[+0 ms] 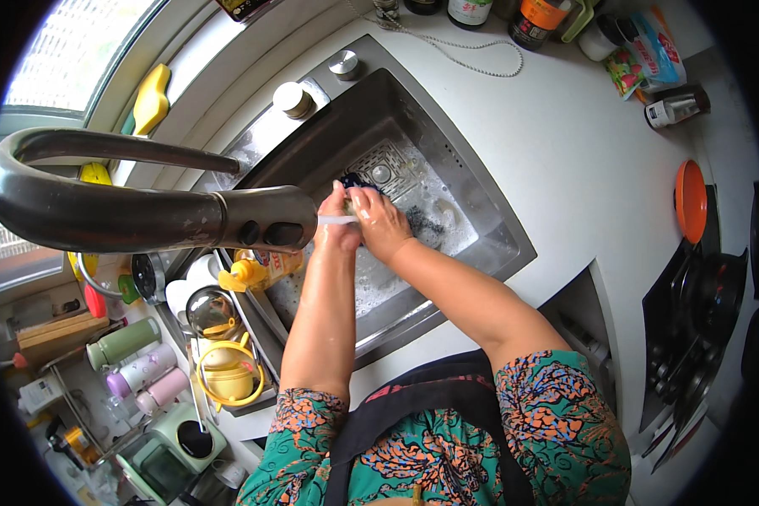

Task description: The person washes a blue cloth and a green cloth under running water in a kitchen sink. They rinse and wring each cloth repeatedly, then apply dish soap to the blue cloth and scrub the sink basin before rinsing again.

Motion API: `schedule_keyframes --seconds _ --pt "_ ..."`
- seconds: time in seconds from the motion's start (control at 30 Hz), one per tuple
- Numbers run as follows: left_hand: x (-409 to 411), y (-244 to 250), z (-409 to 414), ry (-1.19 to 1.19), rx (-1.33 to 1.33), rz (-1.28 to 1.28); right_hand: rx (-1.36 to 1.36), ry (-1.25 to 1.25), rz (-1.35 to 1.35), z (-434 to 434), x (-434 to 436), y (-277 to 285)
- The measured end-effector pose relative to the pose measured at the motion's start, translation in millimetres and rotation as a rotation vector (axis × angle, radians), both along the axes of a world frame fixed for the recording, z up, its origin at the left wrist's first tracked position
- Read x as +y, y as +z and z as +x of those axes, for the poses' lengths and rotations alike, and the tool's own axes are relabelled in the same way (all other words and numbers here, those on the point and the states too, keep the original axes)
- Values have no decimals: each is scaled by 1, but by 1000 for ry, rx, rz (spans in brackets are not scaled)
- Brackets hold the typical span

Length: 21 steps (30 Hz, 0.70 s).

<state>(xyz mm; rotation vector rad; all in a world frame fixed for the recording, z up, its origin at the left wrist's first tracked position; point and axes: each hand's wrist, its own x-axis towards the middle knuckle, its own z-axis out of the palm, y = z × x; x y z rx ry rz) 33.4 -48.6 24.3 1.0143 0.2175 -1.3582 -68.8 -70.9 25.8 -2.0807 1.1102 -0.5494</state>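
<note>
My left hand (336, 221) and my right hand (382, 221) meet over the sink (506, 243), wet under a stream of water (338, 220) from the pull-out faucet (265, 218). Between and behind them shows a dark blue patterned item (357, 181), probably cloth; my fingers cover most of it. My right fingers curl over towards the left palm, and both hands appear closed around the item. Just right of my right hand, a dark mesh-like clump (425, 220) lies in sudsy water. A slotted drain cover (382, 166) is on the sink floor beyond the hands.
A yellow-capped detergent bottle (253, 271) leans at the sink's left. Beside it a dish rack (253, 405) holds a yellow-rimmed strainer (229, 373). Sauce bottles (537, 22) and a beaded chain (481, 73) are at the back. An orange dish (691, 201) and black pans (711, 297) stand right.
</note>
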Motion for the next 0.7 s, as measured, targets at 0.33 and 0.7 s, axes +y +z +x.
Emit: schedule_keyframes --seconds 0.33,0.7 --pt "12 25 14 -301 193 -509 -1286 103 2111 -17 -3 54" --pt "-18 69 15 -598 -456 -176 -718 46 1900 -15 -3 58"
